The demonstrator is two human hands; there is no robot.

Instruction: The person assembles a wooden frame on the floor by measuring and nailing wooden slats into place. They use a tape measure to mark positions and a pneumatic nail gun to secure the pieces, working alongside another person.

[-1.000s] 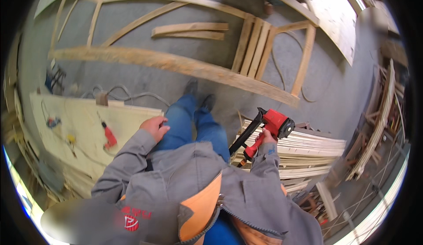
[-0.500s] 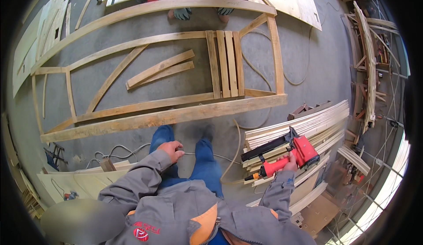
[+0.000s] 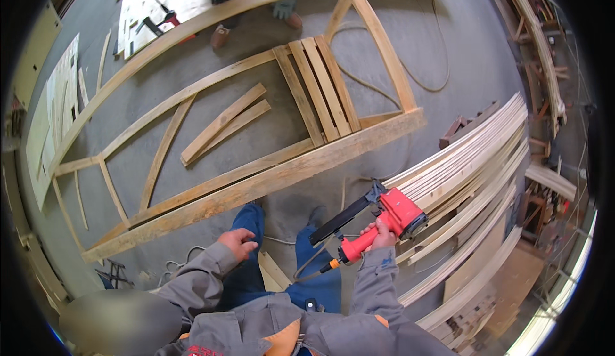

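Smooth grey concrete (image 3: 461, 68) is laid across the workshop floor, and above it, right of centre, a red nail gun (image 3: 402, 214) is carried. Its moulded handle (image 3: 359, 246) is clamped in the right hand (image 3: 380, 234), with the fingers wrapped around it; a long, straight black magazine (image 3: 346, 217) is angled out to the left, and an orange fitting (image 3: 330, 266) is seen at the handle's end. The left hand (image 3: 238, 243) is held over a blue trouser leg (image 3: 240, 279), its fingers loosely bent and unclenched. To the gun's right, long pale wood strips (image 3: 474, 145) are stacked in layers. Ahead, a large timber frame (image 3: 165, 157) is set out, its near beam (image 3: 256, 193) rough and mottled; narrow slats (image 3: 327, 87) are ranged side by side within it, near two flat boards (image 3: 223, 124). Beyond, a co-worker's gloved hand (image 3: 283, 8) and pale plywood (image 3: 144, 10) are seen
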